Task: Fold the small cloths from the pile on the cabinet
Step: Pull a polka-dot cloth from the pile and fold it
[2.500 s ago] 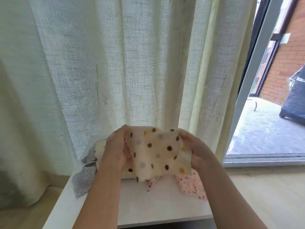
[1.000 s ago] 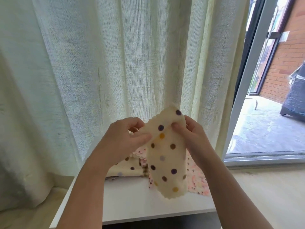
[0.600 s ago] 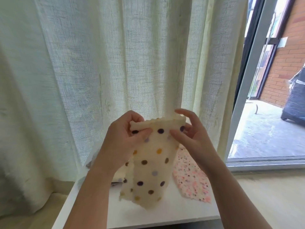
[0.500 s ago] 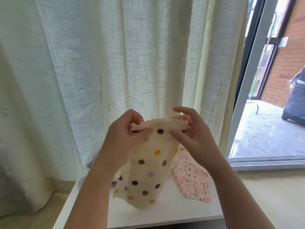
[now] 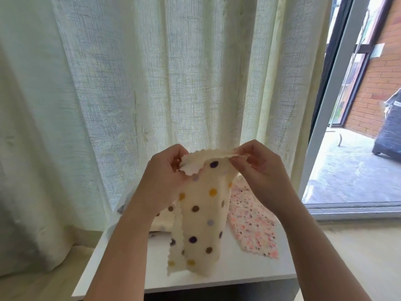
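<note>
A cream cloth with coloured polka dots (image 5: 201,216) hangs doubled over above the white cabinet top (image 5: 243,272). My left hand (image 5: 161,181) pinches its top left corner and my right hand (image 5: 258,170) pinches the top right edge, both at chest height. The cloth's lower end hangs down to the cabinet top or just above it. Behind it lies a pink speckled cloth (image 5: 252,227), flat on the right side. More cloths of the pile (image 5: 161,221) sit behind my left forearm, mostly hidden.
A sheer cream curtain (image 5: 152,83) hangs right behind the cabinet. To the right, a glass door frame (image 5: 325,118) opens on a concrete balcony with a wrapped dark object (image 5: 388,131). Light wooden floor (image 5: 347,246) surrounds the cabinet.
The dotted cloth has been lifted off the pile, turned and doubled over; it now hangs long and narrow. My right fingers have closed on its top edge.
</note>
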A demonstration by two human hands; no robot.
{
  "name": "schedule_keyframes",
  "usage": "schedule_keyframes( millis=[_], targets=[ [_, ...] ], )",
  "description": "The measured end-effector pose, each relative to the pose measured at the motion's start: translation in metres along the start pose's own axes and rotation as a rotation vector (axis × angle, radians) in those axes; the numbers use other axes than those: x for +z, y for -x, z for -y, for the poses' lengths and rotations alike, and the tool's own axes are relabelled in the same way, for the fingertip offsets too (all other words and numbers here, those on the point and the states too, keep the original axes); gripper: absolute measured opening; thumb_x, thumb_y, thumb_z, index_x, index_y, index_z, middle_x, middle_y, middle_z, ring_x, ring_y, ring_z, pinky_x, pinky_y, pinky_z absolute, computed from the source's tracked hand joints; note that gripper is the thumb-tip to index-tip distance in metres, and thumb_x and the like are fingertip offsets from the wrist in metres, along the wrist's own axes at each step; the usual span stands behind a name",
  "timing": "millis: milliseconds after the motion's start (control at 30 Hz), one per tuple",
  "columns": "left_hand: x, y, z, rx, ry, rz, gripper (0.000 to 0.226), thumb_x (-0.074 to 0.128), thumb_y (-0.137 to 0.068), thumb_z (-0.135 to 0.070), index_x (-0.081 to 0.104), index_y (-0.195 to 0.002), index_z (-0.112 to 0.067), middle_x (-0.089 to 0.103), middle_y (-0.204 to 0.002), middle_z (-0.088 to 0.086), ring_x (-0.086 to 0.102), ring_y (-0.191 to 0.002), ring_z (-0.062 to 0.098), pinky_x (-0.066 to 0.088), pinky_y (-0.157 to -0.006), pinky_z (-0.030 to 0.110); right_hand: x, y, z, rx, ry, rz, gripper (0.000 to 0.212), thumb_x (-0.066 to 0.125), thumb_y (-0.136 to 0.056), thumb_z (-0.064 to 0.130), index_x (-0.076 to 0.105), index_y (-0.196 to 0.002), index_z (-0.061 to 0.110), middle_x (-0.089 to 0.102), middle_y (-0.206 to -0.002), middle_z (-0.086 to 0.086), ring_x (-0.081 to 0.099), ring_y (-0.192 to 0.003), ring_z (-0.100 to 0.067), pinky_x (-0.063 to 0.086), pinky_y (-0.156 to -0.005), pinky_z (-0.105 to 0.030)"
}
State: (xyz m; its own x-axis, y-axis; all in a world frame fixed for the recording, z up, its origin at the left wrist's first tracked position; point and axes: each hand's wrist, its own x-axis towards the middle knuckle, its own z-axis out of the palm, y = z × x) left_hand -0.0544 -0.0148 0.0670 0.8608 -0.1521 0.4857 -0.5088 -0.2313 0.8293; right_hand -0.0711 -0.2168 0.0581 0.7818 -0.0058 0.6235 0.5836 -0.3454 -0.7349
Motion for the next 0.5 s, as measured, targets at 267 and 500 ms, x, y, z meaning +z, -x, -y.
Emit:
schedule_keyframes(
  millis=[267,500],
  targets=[
    [0.005,0.001,0.005,-0.173,0.214,0.116,0.019,0.074,-0.083,-0.016,0.069,-0.101,-0.015,0.075,-0.090,-0.001,0.072,-0.082,0.016,0.058,-0.073,0.025,0.004,-0.002,-0.008,0.264,-0.352,-0.081,0.027,0.065,-0.091,0.008,0.065,-0.116,0.017,0.075,-0.095,-0.003,0.071,-0.092,-0.019,0.057,-0.083,-0.034],
    [0.026,0.001,0.034,-0.391,0.248,0.318,0.012,0.059,-0.095,-0.019,0.067,-0.099,-0.011,0.074,-0.091,0.003,0.070,-0.081,0.021,0.057,-0.076,0.028,-0.006,-0.004,-0.023,0.484,-0.508,-0.272,0.011,0.063,-0.093,0.013,0.072,-0.099,0.012,0.073,-0.089,-0.004,0.069,-0.083,-0.018,0.052,-0.075,-0.034]
  ],
)
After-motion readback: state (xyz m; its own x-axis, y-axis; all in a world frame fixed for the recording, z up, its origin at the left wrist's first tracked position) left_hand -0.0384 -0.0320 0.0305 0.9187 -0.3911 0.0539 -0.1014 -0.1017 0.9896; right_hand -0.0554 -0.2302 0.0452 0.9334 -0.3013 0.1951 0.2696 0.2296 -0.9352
